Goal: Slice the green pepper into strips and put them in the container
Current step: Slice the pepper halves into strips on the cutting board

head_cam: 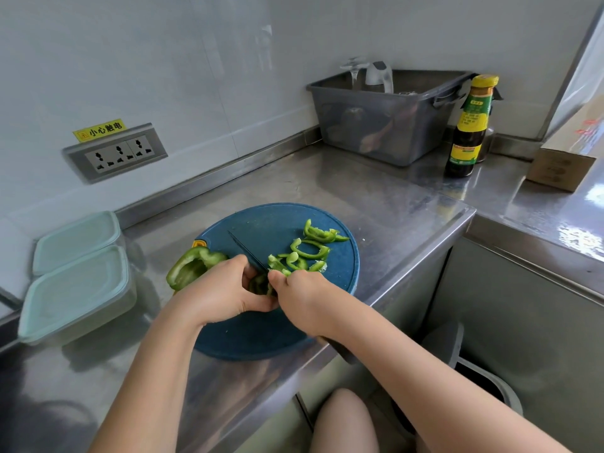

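Two hands meet over a round blue cutting board (271,220) on the steel desk (359,191). The left hand (225,292) curls around a small green pepper piece (258,286). The right hand (300,292) grips a dark knife (245,248), blade pointing away. Cut strips (310,253) lie on the board's right side, and a larger pepper half (189,268) lies at its left edge. Two lidded containers (78,289) sit farther left.

Steel counter (327,191) (board (268,223), 2 containers (78,289))
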A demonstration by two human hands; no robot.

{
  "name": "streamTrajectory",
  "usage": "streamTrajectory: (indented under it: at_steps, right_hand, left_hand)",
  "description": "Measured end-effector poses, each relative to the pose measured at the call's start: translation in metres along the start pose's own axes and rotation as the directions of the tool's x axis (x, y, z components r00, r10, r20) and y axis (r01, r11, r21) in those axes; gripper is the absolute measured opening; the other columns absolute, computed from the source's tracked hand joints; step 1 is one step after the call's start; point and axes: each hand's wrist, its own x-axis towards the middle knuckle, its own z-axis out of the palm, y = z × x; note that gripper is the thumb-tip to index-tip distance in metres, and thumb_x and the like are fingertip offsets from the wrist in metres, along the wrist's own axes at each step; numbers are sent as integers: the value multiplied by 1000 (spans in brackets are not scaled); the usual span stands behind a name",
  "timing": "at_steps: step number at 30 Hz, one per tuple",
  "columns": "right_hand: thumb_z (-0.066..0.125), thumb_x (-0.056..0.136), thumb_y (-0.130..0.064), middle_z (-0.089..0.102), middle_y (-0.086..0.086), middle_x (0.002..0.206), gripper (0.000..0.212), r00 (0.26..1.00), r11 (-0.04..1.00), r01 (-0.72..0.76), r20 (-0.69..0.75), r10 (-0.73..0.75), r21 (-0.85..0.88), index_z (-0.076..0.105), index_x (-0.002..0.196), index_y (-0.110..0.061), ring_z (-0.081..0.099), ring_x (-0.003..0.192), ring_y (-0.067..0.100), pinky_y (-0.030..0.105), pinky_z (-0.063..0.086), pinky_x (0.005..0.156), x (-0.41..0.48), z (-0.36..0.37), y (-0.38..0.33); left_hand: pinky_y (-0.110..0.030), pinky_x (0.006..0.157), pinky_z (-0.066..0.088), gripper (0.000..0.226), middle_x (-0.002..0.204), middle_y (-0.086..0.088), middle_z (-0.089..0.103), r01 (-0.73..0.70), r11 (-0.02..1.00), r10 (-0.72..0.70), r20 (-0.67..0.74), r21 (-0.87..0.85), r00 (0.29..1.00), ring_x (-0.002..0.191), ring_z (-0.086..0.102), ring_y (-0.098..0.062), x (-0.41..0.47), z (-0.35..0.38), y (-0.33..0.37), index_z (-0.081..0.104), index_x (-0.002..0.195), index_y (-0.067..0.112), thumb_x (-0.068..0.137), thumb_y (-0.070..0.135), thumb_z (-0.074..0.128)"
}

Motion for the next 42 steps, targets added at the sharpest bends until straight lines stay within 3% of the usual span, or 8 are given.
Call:
streamTrajectory:
  at_steps: [9, 13, 17, 21, 25, 32, 37, 42]
  right_hand:
    - [38, 95, 1, 49, 7, 74, 61, 987, 978, 49, 160, -17, -202, 8, 148, -6, 53, 68, 21, 27, 43, 68, 3, -15, -8]
    - [39, 93, 1, 56, 18, 115, 49, 997, 983, 30, 69, -18, -180, 25, 140, -2, 54, 88, 30, 31, 39, 67, 6, -6, -8]
    - [46, 89, 4, 60, 17, 105, 50, 998, 988, 2, 58, 8, -156, 28, 135, 1, 51, 77, 27, 33, 38, 63, 11, -7, -16]
    - [33, 101, -14, 48, 11, 66, 30, 982, 970, -154, 134, 130, 190, 38, 126, 0, 45, 52, 21, 32, 43, 51, 24, -12, -19]
    - [24, 96, -53, 42, 3, 53, 52, 905, 670, -425, 306, 295, 609, 46, 79, -9, 36, 43, 16, 26, 32, 48, 33, -20, -7]
    - [30, 92, -62, 37, -4, 45, 55, 930, 472, -360, 347, 118, 805, 42, 67, -15, 32, 33, 10, 16, 29, 33, 16, -34, 25]
    - [28, 95, -59, 38, 6, 55, 61, 984, 843, -79, -93, 152, 532, 39, 61, -10, 35, 46, 20, 28, 34, 48, -18, -11, 20]
    - [20, 90, -63, 39, 4, 55, 62, 969, 954, 3, -237, 71, 300, 32, 57, -11, 40, 60, 25, 37, 36, 62, -46, 26, 14]
  left_hand:
    - [-28, 57, 37, 41, 76, 0, 57, -10, 999, 10, -9, 50, 1000, 65, 50, -14, -1, 2, 5, 50, 82, 14, 64, 33, 81]
    - [-23, 55, 40, 36, 77, 1, 61, -23, 998, 23, -4, 64, 1000, 66, 61, -11, 0, -1, 5, 49, 81, 15, 70, 32, 80]
    - [-23, 57, 43, 33, 77, 2, 64, -27, 997, 28, -7, 68, 1000, 66, 64, -8, -1, -6, 2, 53, 82, 15, 71, 31, 79]
    - [-26, 61, 41, 38, 81, 4, 63, -43, 997, 45, -27, 66, 999, 75, 59, -13, -6, -6, -8, 54, 85, 20, 66, 36, 83]
    - [-21, 68, 47, 60, 95, 8, 62, -37, 996, 28, -108, -84, 994, 85, 61, -7, -17, 3, -18, 54, 105, 20, 59, 38, 88]
    - [-19, 67, 50, 65, 93, 7, 61, -162, 953, 50, -390, -258, 919, 80, 62, -11, -23, 32, -27, 51, 106, 23, 54, 28, 90]
    - [-18, 67, 49, 64, 91, 6, 62, -181, 951, 62, -420, -250, 906, 79, 60, -10, -21, 35, -28, 53, 107, 24, 55, 30, 90]
    - [-13, 60, 46, 56, 83, 1, 63, -195, 949, 61, -460, -249, 886, 68, 61, -12, -20, 41, -33, 54, 100, 20, 56, 25, 90]
